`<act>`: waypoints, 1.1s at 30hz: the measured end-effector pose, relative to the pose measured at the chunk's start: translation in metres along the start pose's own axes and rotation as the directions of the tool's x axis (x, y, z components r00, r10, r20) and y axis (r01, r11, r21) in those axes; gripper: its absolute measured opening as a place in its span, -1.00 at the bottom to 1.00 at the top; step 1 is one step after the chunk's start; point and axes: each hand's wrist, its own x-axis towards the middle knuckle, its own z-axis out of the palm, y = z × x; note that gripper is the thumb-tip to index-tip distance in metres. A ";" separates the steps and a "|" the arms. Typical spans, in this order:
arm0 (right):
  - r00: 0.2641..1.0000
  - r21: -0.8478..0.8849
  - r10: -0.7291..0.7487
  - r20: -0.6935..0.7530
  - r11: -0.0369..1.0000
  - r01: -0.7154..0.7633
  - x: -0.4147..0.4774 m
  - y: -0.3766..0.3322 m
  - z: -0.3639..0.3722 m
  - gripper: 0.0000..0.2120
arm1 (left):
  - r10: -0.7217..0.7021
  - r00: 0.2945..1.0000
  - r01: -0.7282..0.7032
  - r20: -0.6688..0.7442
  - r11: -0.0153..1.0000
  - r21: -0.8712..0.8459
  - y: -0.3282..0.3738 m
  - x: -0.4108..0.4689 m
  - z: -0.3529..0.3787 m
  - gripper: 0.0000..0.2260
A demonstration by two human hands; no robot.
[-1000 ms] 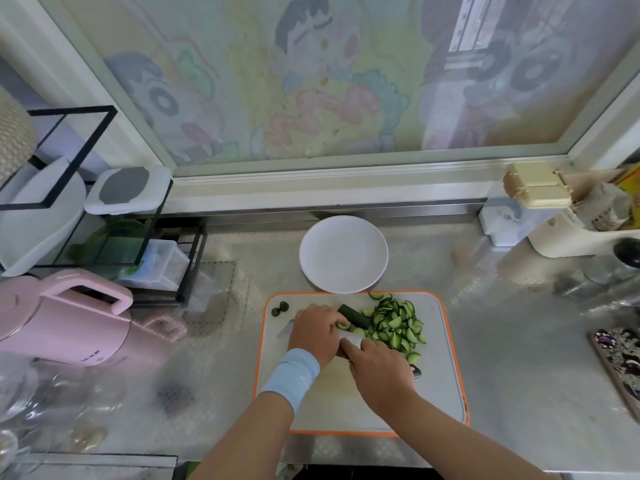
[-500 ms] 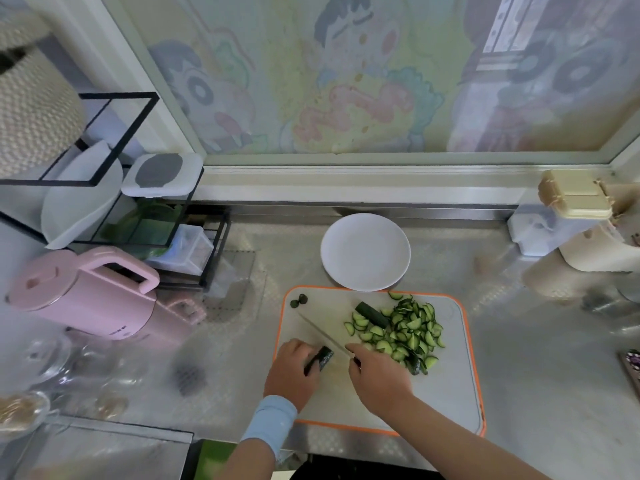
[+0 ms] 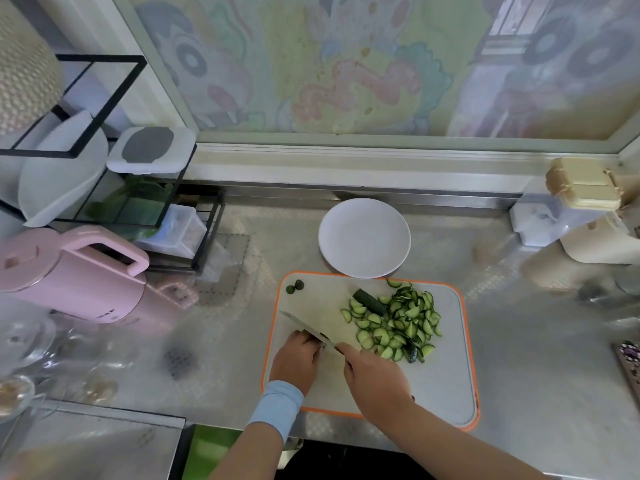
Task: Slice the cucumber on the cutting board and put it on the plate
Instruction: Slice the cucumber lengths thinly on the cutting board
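In the head view, the right grip (image 3: pixel 377 379) is holding the knife (image 3: pixel 308 329), apparently slicing beside the left grip (image 3: pixel 298 358) (its hold I cannot tell) by the near-left corner of the cutting board (image 3: pixel 446 379); next, the cucumber slices (image 3: pixel 398 323) toward its far-right are needing lifting onto the plate (image 3: pixel 363 237).

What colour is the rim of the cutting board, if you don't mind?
Orange, edging the pale grey cutting board; the head view shows it best.
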 end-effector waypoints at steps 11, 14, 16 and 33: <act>0.998 -0.001 0.029 0.058 1.000 -0.029 -0.002 0.003 -0.003 -0.68 | 0.025 0.998 -0.024 -0.051 1.000 0.011 0.003 0.001 0.000 -0.72; 0.998 -0.009 0.035 0.061 0.999 -0.034 -0.002 0.004 -0.003 -0.67 | 0.015 0.999 -0.015 -0.045 1.000 0.013 0.001 0.001 0.002 -0.72; 0.997 -0.006 0.036 0.067 0.999 -0.036 -0.001 0.005 -0.003 -0.67 | 0.011 0.999 -0.011 -0.040 1.000 0.008 0.001 0.002 0.003 -0.72; 0.986 0.112 0.074 0.147 0.990 -0.091 0.029 -0.010 -0.001 -0.78 | -0.025 0.999 0.023 -0.034 0.999 -0.044 0.000 0.001 0.005 -0.88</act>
